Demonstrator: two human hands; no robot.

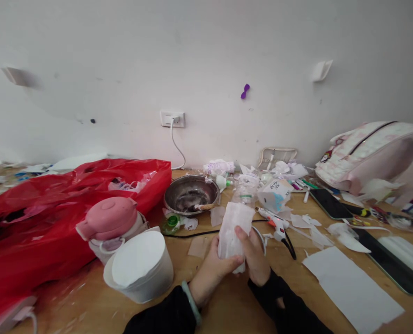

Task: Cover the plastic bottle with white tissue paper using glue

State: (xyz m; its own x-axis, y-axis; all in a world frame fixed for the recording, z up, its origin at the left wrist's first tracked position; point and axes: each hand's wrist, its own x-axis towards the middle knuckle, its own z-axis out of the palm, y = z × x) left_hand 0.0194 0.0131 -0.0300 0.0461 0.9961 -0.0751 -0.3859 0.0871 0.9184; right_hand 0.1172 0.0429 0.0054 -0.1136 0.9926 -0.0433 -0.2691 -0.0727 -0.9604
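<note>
Both hands grip a white rectangular bundle (235, 225) with a creased, slightly glossy surface, held upright above the table. Its exact kind I cannot make out. My left hand (209, 269), with a pale green bangle at the wrist, closes on its lower left side, the thumb across the front. On the right side my right hand (257, 260) presses its thumb to the front face. Behind the right hand shows part of a pale round rim (263, 239). Just beyond lies a white glue gun (278, 225) with its black cord.
To the left are a white paper tub (166, 264), a pink-lidded bottle (111, 215) and a red plastic bag (53, 218). A metal bowl (174, 200) stands behind. Rightward lie white paper (352, 285), a phone (330, 204), a dark tablet-like slab (387, 264) and a backpack (370, 162).
</note>
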